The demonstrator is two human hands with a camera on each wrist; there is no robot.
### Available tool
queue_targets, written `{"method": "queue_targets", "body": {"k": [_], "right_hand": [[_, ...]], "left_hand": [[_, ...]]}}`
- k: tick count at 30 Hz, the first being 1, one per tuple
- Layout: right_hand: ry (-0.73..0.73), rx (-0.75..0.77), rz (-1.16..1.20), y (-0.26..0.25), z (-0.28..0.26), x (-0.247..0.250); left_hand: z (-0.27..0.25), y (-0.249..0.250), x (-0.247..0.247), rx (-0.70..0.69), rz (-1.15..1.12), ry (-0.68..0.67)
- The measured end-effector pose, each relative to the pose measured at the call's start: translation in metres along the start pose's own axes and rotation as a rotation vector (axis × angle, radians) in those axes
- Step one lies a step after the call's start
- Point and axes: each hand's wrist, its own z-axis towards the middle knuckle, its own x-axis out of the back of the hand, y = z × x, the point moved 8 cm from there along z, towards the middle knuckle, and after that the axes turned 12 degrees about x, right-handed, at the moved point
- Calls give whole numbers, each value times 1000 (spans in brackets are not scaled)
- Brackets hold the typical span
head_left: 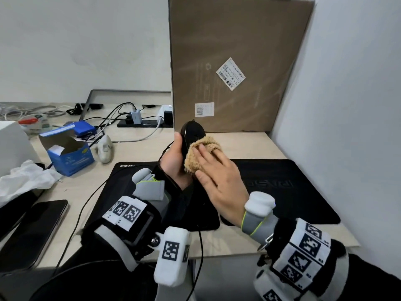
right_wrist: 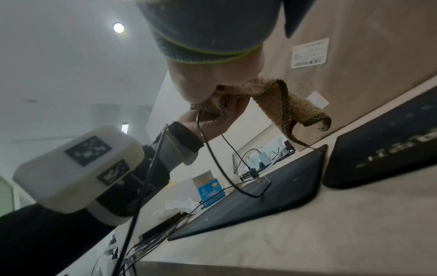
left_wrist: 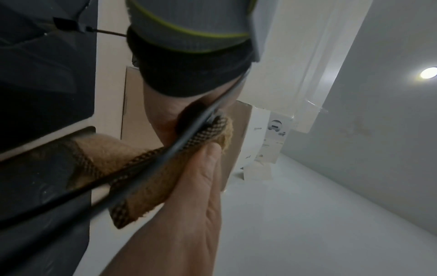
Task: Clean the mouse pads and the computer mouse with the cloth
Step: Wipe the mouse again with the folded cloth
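Nearest the head camera, the marker-tagged wrist bands frame both hands, which meet above the worktop (head_left: 249, 146). On the left hand (head_left: 173, 161), the grip is curled round the computer mouse (head_left: 192, 132), holding it lifted and tipped on edge, thumb along its near side; the mouse cable (head_left: 86, 205) drops from the hand and trails down past the front edge of the worktop. On the right hand (head_left: 219, 181), the grip is flatter: fingers fairly straight, spread over the tan cloth (head_left: 201, 155) and pressing it against the right flank of the mouse, with one fingertip poking out from under a fold. From the right wrist view a loose tail of the cloth hangs below the palm, clear of the pads. So the mouse sits raised between the two hands, touching both the left palm and the cloth, above the seam where the Lenovo mouse pad (head_left: 130, 177) and the larger right mouse pad (head_left: 293, 187) lie side by side on the worktop. Judging by this, the step in hand is wiping the mouse body; whether the pads have been done cannot be told. The next move probably calls for turning the mouse in the left grip so that the cloth reaches its top and underside, while keeping the cable slack. Beyond the pads stand a tall cardboard box (head_left: 238, 61), a blue carton (head_left: 69, 155) and a power strip (head_left: 143, 123).
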Motion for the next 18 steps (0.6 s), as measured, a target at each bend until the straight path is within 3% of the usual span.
{"method": "queue_targets", "body": {"k": [5,7,10,13,18], "right_hand": [[-163,-71,-158,14,25,1],[-127,-102,-33,26,43,8],[-14,-283,307,49,59,10],[22,-401,360,61,55,5],[-75,-279,225,41,30,-7]], "left_hand": [[0,-5,2,37,115,-42],[0,-5,3,39,155,-5],[-2,-5,4,31,138,10],[0,-4,6,19,107,32],[3,0,5,-16,3,-12]]}}
